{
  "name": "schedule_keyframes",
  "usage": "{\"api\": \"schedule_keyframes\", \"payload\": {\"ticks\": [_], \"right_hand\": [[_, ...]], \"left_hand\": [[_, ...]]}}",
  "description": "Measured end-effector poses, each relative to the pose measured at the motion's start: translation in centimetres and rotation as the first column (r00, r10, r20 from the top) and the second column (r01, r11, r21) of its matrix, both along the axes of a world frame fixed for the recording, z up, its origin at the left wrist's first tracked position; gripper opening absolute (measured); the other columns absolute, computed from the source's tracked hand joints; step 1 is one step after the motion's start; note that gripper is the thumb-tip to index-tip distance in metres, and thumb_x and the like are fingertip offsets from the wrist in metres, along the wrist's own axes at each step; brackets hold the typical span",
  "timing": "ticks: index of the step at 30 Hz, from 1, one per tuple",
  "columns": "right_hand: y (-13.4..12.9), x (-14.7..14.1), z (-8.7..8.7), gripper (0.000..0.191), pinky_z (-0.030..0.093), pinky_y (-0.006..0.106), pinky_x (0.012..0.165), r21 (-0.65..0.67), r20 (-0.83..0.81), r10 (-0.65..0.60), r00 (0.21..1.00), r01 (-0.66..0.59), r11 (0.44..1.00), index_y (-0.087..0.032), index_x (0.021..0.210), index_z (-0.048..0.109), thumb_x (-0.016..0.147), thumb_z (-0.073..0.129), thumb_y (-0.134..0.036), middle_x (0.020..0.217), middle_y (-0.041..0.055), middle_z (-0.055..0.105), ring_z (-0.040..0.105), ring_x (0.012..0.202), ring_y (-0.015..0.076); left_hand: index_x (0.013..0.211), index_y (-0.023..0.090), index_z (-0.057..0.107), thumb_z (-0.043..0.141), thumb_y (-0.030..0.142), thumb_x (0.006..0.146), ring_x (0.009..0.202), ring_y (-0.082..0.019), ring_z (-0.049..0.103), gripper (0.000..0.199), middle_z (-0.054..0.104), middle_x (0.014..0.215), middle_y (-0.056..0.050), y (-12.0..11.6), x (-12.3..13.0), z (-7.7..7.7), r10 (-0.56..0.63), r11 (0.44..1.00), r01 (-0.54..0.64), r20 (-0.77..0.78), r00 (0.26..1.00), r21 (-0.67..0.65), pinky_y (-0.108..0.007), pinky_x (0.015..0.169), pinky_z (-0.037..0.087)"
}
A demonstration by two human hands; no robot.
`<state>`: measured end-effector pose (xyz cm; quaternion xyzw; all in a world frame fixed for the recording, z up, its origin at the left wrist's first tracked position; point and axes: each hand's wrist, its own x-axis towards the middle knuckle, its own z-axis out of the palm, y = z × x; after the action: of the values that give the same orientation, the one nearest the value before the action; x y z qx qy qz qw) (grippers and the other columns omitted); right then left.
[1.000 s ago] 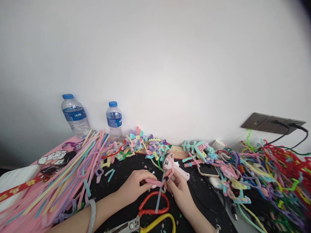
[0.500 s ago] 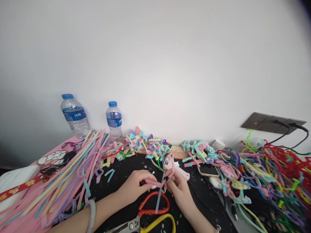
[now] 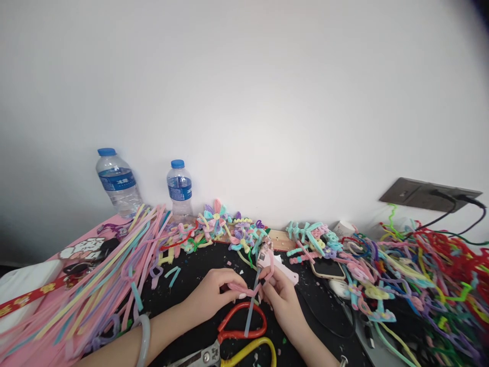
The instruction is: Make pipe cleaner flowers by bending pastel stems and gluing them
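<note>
My left hand (image 3: 217,291) pinches one end of a pink pipe cleaner (image 3: 244,289) between thumb and fingers. Close beside it, my right hand (image 3: 278,290) grips the other part, which bends upward past the fingers. Just behind the right hand lies a pale pink glue gun (image 3: 280,267); a translucent glue stick (image 3: 250,313) slants down between the hands. Below them are large scissors with one red handle (image 3: 244,334) and one yellow handle (image 3: 250,351), lying on the black mat (image 3: 179,306).
Long pastel pipe cleaners (image 3: 114,275) spread at the left. Two bottles (image 3: 118,183) stand by the wall. Finished flower shapes (image 3: 216,216) line the back. A phone (image 3: 327,267), a mouse (image 3: 338,288) and a tangled coloured pile (image 3: 431,285) are at the right.
</note>
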<state>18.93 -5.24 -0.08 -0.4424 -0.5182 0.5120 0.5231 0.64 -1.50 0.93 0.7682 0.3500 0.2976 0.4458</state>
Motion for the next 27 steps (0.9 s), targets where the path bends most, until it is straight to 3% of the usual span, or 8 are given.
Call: {"api": "schedule_keyframes", "payload": {"ticks": [27], "right_hand": [[0.1, 0.14, -0.37, 0.006, 0.029, 0.02, 0.046, 0.009, 0.027, -0.009, 1.0, 0.009, 1.0, -0.017, 0.082, 0.052, 0.082, 0.051, -0.023, 0.052, -0.0059, 0.049, 0.044, 0.047, 0.0087]], "left_hand": [[0.08, 0.017, 0.071, 0.059, 0.007, 0.071, 0.07, -0.011, 0.056, 0.019, 0.067, 0.077, 0.001, 0.05, -0.04, 0.1, -0.019, 1.0, 0.019, -0.016, 1.0, 0.004, -0.02, 0.066, 0.039]]}}
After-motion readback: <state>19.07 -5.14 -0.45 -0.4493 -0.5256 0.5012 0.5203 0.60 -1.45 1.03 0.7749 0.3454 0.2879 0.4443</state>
